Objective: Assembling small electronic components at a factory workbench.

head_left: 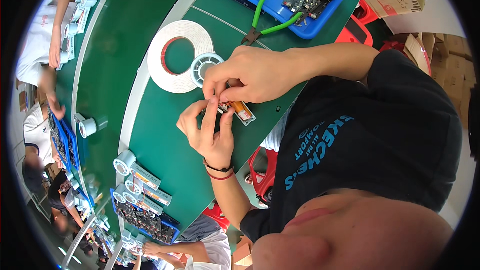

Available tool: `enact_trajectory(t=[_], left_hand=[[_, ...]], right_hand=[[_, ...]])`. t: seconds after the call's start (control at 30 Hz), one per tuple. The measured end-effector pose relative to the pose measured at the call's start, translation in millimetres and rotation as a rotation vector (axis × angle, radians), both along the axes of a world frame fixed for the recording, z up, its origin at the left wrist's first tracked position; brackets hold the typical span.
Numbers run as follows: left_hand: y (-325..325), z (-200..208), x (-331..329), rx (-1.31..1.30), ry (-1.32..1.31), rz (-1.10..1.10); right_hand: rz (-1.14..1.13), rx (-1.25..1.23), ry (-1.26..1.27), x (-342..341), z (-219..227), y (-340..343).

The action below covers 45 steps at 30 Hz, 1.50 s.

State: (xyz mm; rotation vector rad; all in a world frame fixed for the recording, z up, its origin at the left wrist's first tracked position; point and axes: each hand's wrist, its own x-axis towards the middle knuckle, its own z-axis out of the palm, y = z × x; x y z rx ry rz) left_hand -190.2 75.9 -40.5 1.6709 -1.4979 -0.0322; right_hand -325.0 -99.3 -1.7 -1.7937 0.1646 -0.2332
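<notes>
Pinches board with left hand, bunches fingertips of right hand alongside, near orange cell slanting lengthwise toward shirt.

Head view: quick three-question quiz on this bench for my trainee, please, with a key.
1. Which is at the fingertips of the left hand and right hand?
A) a cardboard box
B) a small assembly with an orange part
C) a blue tray

2. True or false: the pliers have green handles.

3. Fill in: the black and red wrist bands are on the ____ arm.

Key: 1. B. 2. True. 3. left.
</notes>
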Motion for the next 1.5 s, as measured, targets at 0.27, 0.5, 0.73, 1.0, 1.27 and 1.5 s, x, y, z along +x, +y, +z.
enact_trajectory(t=[0.27,0.5,0.73,1.0,1.27,1.5], left_hand=[[-2,-1,0,-0.022,-0.062,0.012],[2,7,-3,0.018,-0.245,0.081],[5,9,-7,0.054,-0.366,0.160],[-3,22,5,0.075,-0.088,0.051],[-49,20,60,0.256,-0.375,-0.047],[-50,5,67,0.282,-0.415,0.072]], right_hand=[[0.034,-0.044,0.000,-1,1,-1],[0.052,-0.039,0.034,-2,12,2],[-0.048,-0.049,0.010,2,2,13],[-0.129,-0.124,-0.057,-9,8,12],[-0.189,-0.464,-0.102,-11,25,-28],[-0.063,-0.715,-0.045,13,17,-42]])
